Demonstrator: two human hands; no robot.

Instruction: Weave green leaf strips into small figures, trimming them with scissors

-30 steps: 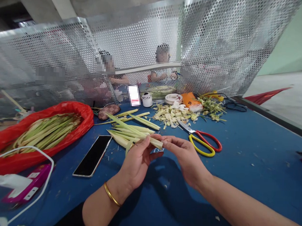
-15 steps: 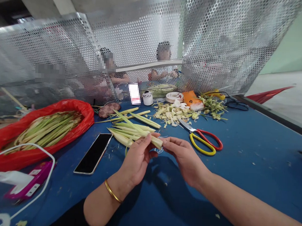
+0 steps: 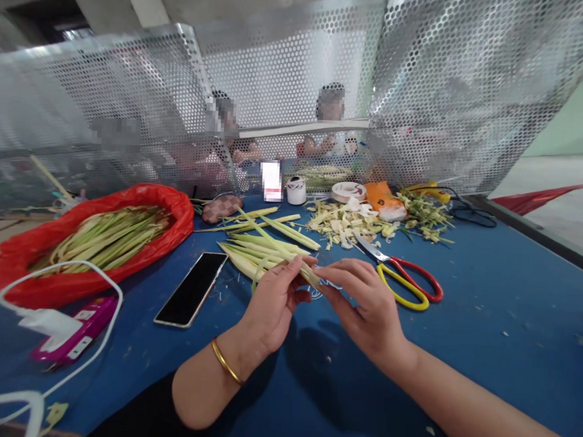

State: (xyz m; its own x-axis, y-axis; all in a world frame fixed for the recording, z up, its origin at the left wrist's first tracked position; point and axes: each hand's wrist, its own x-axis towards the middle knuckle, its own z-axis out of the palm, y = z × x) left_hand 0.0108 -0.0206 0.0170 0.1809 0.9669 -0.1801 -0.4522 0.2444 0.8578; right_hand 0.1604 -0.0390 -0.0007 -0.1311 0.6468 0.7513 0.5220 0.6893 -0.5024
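My left hand (image 3: 281,292), with a gold bangle at the wrist, is closed round a pale green plant stalk (image 3: 309,273) whose leafy end points up and to the left. At the cut end of that stalk, the thumb and index finger of my right hand (image 3: 360,302) pinch lightly. More pale green stalks (image 3: 244,258) lie on the blue table just beyond my left hand. White string (image 3: 316,292) lies loose below the stalk's cut end. Scissors with red and yellow handles (image 3: 404,284) rest open to the right of my right hand.
A red plastic bag (image 3: 180,223) of long stalks stands at left, near a purple power strip (image 3: 81,332) and a dark phone (image 3: 192,291). Peelings (image 3: 339,224), a tape roll (image 3: 349,192) and a white container (image 3: 296,191) lie before a perforated screen (image 3: 288,70). Two people sit behind it.
The view has shifted, so everything sits a little further right. My right hand's fingers have spread somewhat and arched at the stalk's cut end. My left hand keeps its hold.
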